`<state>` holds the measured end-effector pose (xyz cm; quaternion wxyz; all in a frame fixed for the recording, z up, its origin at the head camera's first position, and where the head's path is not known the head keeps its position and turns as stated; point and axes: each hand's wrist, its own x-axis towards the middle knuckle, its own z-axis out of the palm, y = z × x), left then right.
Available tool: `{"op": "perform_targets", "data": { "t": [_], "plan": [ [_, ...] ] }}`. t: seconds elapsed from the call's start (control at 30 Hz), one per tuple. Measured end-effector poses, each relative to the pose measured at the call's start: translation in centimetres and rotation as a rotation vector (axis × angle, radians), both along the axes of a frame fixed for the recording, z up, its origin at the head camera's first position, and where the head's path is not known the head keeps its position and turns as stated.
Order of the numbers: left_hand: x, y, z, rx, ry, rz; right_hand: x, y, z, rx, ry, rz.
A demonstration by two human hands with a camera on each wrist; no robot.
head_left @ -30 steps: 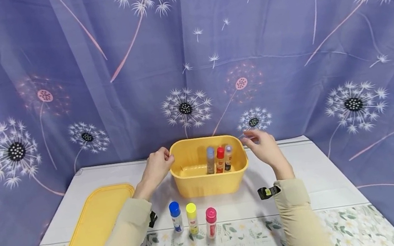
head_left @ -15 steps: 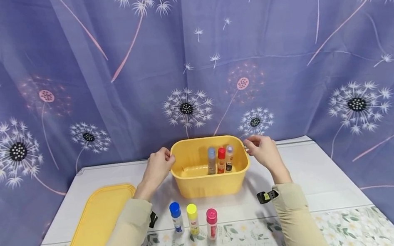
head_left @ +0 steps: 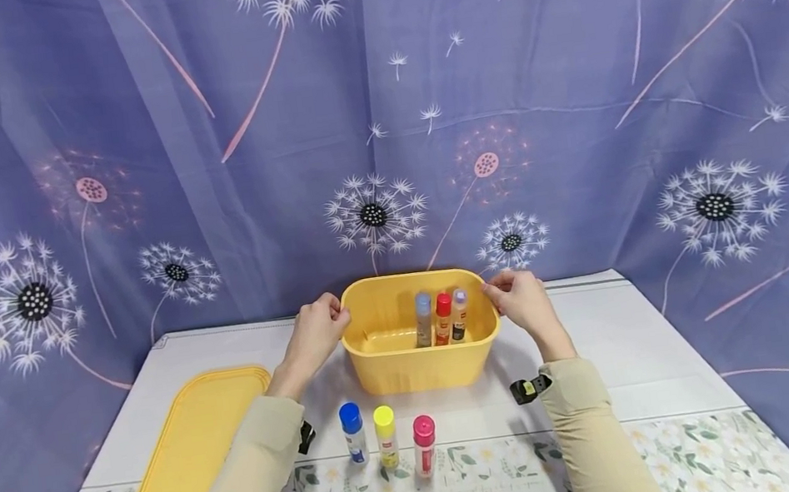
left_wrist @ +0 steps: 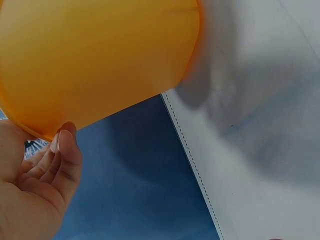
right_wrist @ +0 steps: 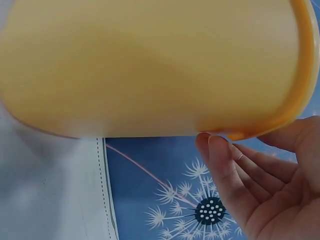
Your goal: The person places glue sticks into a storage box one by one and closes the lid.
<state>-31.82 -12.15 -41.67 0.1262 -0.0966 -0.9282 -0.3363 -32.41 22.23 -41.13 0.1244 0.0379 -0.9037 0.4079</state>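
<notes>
Left hand (head_left: 311, 337) and right hand (head_left: 528, 307), well apart, each pinch an end of the rim of a yellow bin (head_left: 420, 370). Nearest on the tabletop (head_left: 667, 351), a pink-capped bottle (head_left: 425, 448), yellow-capped bottle (head_left: 386, 439) and blue-capped bottle (head_left: 354, 434) stand upright; pulling the bin nearer might topple them. A lid (head_left: 200, 454) lies flat at left. Farther, the bin's right half holds three more bottles (head_left: 443, 323), which an uneven lift could tip. Both forearms slant forward, hands turned inward; a dandelion-print curtain (head_left: 272, 238) hangs behind.
</notes>
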Motion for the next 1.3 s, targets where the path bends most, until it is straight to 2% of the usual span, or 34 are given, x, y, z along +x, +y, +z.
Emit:
{"op": "perform_targets", "data": {
  "t": [0.4,0.87,1.07,1.2,1.3],
  "plan": [
    [0.2,0.1,0.1,-0.005,0.002,-0.004,0.0,-0.5,-0.1,0.096,0.037,-0.033],
    [0.2,-0.1,0.3,-0.007,0.012,-0.018,0.1,-0.8,-0.2,0.098,0.045,-0.055],
    [0.3,-0.2,0.5,0.01,-0.014,-0.037,-0.1,-0.7,-0.4,0.104,0.061,-0.064],
    [0.7,-0.5,0.9,0.05,-0.021,-0.028,-0.1,-0.8,-0.3,0.099,0.063,-0.068],
    [1.5,-0.8,1.3,0.076,-0.008,-0.019,0.1,-0.8,-0.3,0.093,0.056,-0.066]
  ]
}}
